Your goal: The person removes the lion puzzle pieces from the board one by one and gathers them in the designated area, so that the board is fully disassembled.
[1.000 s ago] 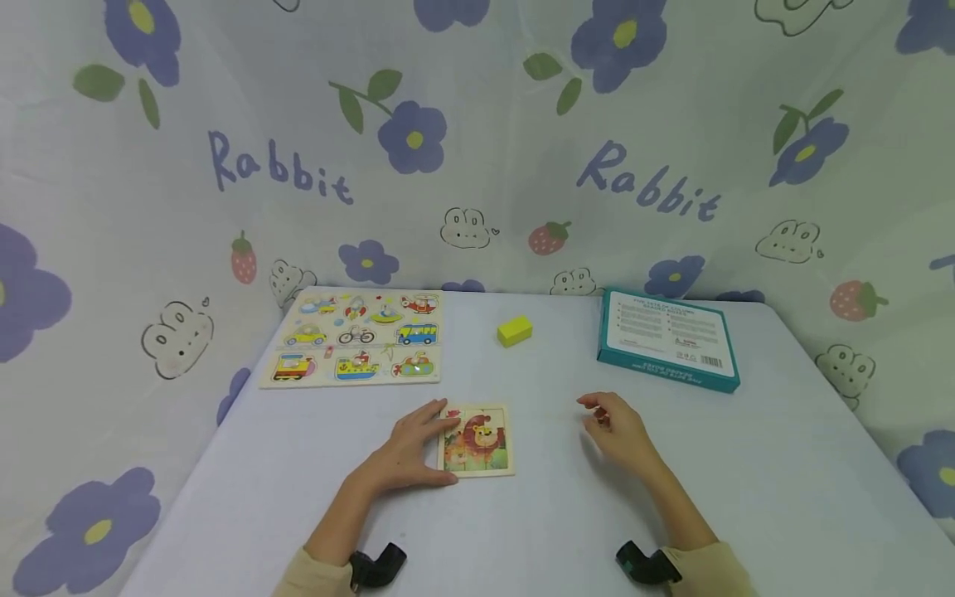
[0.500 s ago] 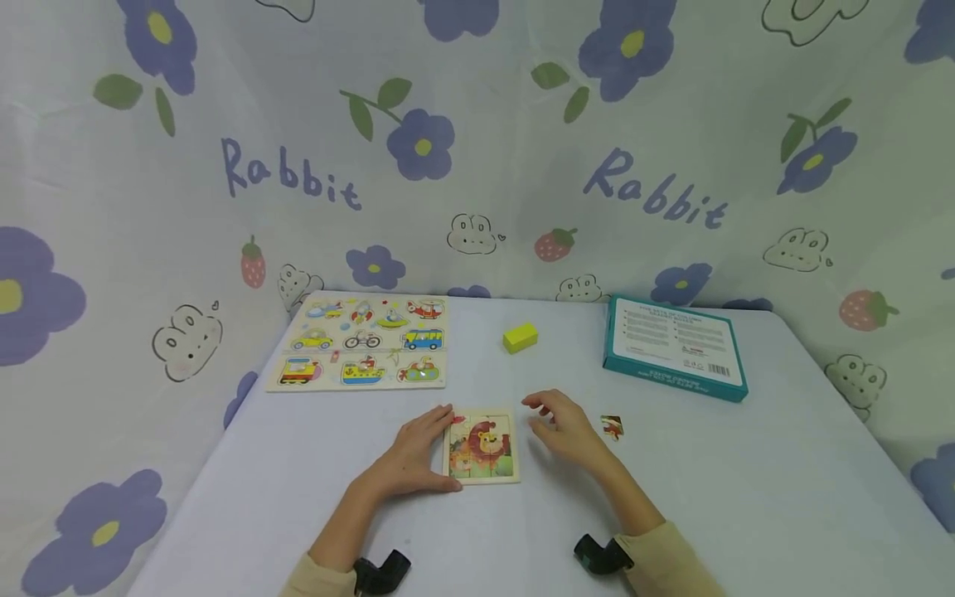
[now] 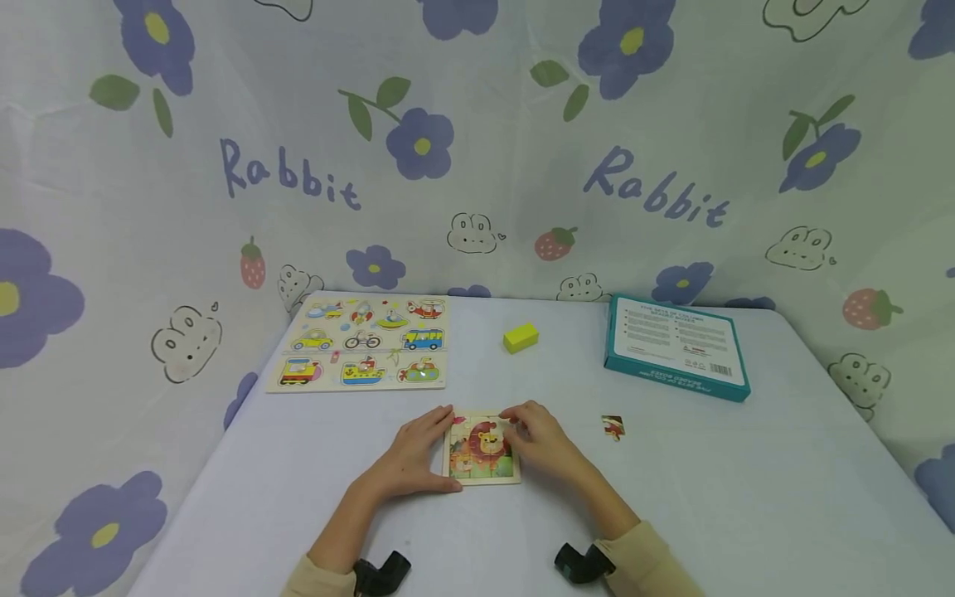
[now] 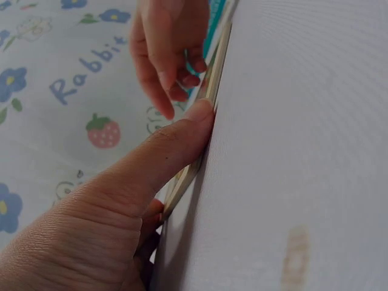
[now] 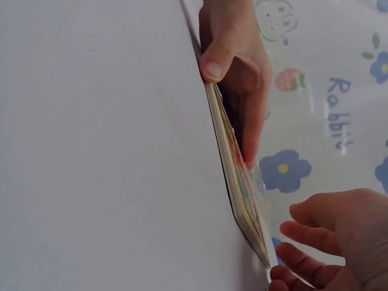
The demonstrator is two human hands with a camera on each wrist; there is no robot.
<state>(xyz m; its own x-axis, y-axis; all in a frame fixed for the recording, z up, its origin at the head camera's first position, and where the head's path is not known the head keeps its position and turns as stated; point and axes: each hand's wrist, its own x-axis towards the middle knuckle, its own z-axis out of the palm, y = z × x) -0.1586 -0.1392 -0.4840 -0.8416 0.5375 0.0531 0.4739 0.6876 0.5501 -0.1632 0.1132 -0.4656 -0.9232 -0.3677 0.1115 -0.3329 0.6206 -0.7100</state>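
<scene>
A small square wooden jigsaw puzzle (image 3: 475,471) with a lion picture lies on the white table. My left hand (image 3: 409,456) grips its left side, thumb at the near edge and index finger at the far corner. In the left wrist view the thumb (image 4: 173,142) presses along the wooden rim. My right hand (image 3: 543,445) is over the puzzle's far right corner, fingers loosely bent. The right wrist view shows those fingers (image 5: 309,257) apart with nothing between them, close to the puzzle's corner. A loose puzzle piece (image 3: 613,427) lies right of the right hand.
At the back left lies a wooden vehicle puzzle board (image 3: 358,342). A yellow block (image 3: 521,337) stands at the back middle. To the back right is a flat teal box (image 3: 675,344). A fabric backdrop (image 3: 477,149) with flowers and rabbits hangs behind the table.
My right hand has moved left from the loose piece's spot to the lion puzzle's far right corner, bringing the piece into view. The left hand keeps its place on the puzzle.
</scene>
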